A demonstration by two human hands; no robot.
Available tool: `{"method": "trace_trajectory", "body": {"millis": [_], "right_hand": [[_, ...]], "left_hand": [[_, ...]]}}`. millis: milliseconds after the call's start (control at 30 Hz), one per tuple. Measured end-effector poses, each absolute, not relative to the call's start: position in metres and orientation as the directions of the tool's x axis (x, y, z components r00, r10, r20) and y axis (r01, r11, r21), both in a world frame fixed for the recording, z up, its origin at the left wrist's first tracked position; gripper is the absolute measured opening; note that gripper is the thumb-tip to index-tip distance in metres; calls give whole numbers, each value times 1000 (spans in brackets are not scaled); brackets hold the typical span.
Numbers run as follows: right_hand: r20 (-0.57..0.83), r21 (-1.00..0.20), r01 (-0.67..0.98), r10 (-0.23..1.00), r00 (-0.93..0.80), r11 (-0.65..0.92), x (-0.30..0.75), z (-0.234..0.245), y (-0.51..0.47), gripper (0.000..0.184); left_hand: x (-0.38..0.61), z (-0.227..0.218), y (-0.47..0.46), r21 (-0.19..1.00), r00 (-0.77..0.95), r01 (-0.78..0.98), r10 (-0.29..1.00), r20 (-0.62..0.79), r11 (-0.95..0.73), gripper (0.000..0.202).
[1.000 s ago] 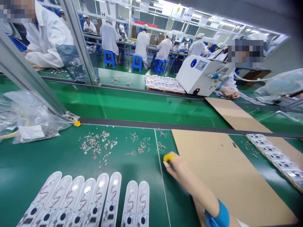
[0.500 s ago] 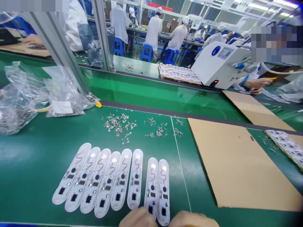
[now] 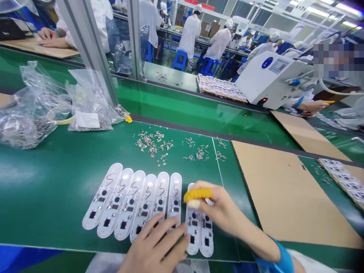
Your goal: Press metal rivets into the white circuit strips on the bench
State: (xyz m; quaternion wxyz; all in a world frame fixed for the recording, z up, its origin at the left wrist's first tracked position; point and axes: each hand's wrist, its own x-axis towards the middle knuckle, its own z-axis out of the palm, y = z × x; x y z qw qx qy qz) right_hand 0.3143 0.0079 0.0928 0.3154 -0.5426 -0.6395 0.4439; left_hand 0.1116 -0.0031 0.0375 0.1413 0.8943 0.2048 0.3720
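Several white oblong circuit strips [image 3: 133,204] lie side by side on the green mat [image 3: 51,182]. My left hand [image 3: 155,248] lies flat with fingers spread on the near ends of the middle strips. My right hand [image 3: 216,206], with a yellow finger cot on the forefinger, pinches over the top of the two rightmost strips [image 3: 199,231]; what the pinch holds is hidden. Small loose metal parts [image 3: 153,142] are scattered just beyond the strips.
A brown cardboard sheet [image 3: 281,193] lies to the right. Clear plastic bags [image 3: 42,106] of parts sit at the left by a slanted metal post [image 3: 91,57]. Across the green belt stand a white machine [image 3: 273,77], a tray of strips, and other workers.
Both hands came forward onto the strips: the left now lies flat on the middle ones, the right pinches at the top of the rightmost pair. The camera view shifted slightly.
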Motion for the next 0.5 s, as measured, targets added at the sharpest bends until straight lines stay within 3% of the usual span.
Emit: {"method": "trace_trajectory", "body": {"millis": [67,167,500], "right_hand": [[-165,-890,454,951,-262,-29,312,80,27,20],[-245,-870,491,906,-344,-49,311,66,42,15],[-320,-854,515,854,-411,-72,311,64,54,16]], "left_hand": [[110,31,0,247,669,365,438,601,-897,29],[107,24,0,192,730,395,434,528,-898,36],[104,25,2,212,720,400,449,529,-892,39]]}}
